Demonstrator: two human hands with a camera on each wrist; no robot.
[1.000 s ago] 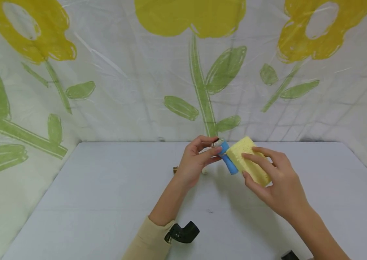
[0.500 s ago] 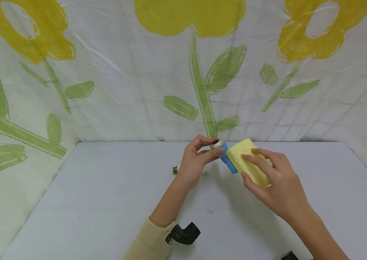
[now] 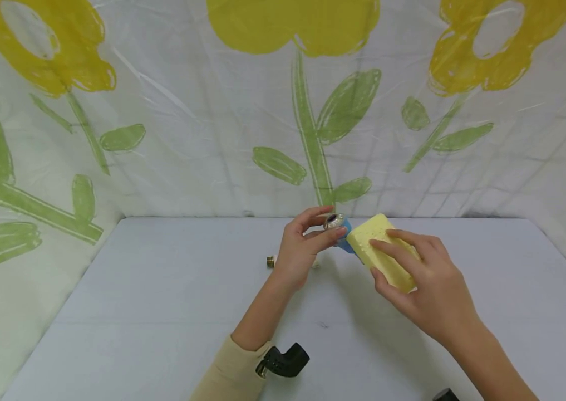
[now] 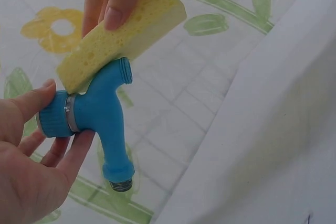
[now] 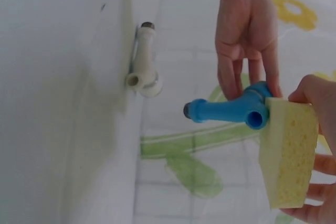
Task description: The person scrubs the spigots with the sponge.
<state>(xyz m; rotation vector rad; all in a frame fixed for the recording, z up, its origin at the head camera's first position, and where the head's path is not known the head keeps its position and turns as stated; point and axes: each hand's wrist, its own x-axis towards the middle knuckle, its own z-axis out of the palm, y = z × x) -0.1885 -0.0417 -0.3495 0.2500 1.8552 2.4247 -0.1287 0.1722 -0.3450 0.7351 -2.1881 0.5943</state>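
My left hand (image 3: 296, 250) grips a blue plastic tap (image 4: 107, 108) by its ribbed knob, holding it above the table. The tap has a silver ring and a threaded end, and in the head view much of its body is hidden behind the sponge. A yellow sponge (image 3: 382, 250) is pinched between the thumb and fingers of my right hand (image 3: 425, 284). In the left wrist view the sponge lies against the tap's body, beside the spout. The right wrist view shows the sponge (image 5: 289, 153) touching the tap (image 5: 226, 109).
A cream-white tap (image 5: 144, 59) lies on the white table (image 3: 162, 289) behind my left hand; in the head view only its brass-coloured end (image 3: 270, 262) and a bit more show. A flower-printed sheet (image 3: 187, 139) hangs at the table's back edge.
The blue tap has turned in my left hand, so its silver end faces me more and its long lower end has gone behind the sponge. The sponge has shifted slightly left.
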